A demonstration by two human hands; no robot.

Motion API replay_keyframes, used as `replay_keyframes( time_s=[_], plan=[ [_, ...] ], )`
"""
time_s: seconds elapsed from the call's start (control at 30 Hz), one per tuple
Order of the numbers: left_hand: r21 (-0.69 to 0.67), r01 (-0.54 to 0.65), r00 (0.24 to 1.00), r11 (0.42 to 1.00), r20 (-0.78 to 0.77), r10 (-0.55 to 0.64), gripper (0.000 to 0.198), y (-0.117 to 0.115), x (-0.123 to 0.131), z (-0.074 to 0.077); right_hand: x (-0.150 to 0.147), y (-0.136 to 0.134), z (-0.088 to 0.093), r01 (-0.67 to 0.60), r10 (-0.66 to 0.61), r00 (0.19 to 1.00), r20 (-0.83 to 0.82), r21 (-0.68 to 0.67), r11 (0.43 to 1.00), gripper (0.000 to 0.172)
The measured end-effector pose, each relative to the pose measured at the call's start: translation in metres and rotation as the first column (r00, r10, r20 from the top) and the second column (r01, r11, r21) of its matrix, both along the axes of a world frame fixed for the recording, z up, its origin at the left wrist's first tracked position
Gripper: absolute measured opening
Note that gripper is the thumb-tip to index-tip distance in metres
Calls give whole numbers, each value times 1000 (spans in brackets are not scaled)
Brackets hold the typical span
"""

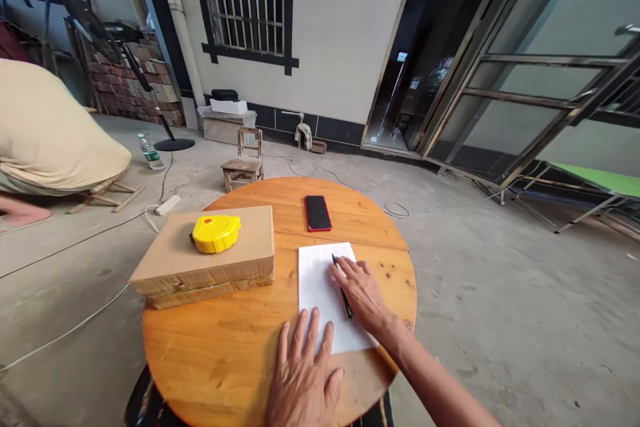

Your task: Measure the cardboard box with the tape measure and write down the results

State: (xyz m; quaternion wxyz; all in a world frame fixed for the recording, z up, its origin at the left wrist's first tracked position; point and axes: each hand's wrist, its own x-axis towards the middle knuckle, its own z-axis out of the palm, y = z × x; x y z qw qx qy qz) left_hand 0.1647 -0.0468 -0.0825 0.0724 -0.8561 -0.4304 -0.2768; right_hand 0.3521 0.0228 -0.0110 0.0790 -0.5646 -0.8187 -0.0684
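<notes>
The left hand (303, 377) lies palm down with its fingers moderately spread, the index and middle fingertips over the lower left part of a white sheet of paper (323, 307) and the little finger over the bare wood of the round desk (205, 360). Ahead and to the right of those fingers, the right hand (361, 290) bends over a slim black pen (346, 303), its fingers close together and curled across the middle; one end of the pen shows beyond the fingertips and the other beside the thumb side, but I cannot tell whether it is gripped or merely covered. The sheet lies under both hands, rows of small faint marks near its top, just left of the right fingers. Farther ahead of these fingers, a dark phone (319, 212) with a red edge lies flat on the desk. Left of both hands' fingers sits a cardboard box (257, 233), with a yellow tape measure (217, 233) on top. Well beyond the fingers, past the desk, a small wooden chair (243, 163) stands on the floor.
</notes>
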Motion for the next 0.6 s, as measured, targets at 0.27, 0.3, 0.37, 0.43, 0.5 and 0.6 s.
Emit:
replay_keyframes(
  time_s=[0.27, 0.3, 0.37, 0.43, 0.5, 0.6],
  plan=[
    [-22, -3, 1000, 1000, -11, 3, 52, 1, -2, -2, 18, -9, -1, 88, -88, 996, -5, 22, 996, 60],
    [-74, -2, 1000, 997, -26, 0, 54, -1, -3, 1, 22, -20, -5, 118, -118, 993, -26, 19, 993, 63],
    [-184, 4, 999, 983, -52, -14, 57, -4, -4, 7, 30, -42, -18, 176, -174, 980, -97, 21, 984, 65],
    [-275, 5, 998, 961, -63, -24, 59, -5, -5, 12, 34, -61, -35, 229, -213, 955, -208, 53, 972, 58],
    [-327, 3, 998, 945, -61, -25, 58, -6, -5, 14, 35, -74, -50, 280, -230, 919, -321, 116, 953, 47],
    [-359, 6, 998, 933, -50, -26, 57, -6, -4, 15, 29, -78, -58, 304, -213, 896, -390, 190, 933, 41]
  ],
)
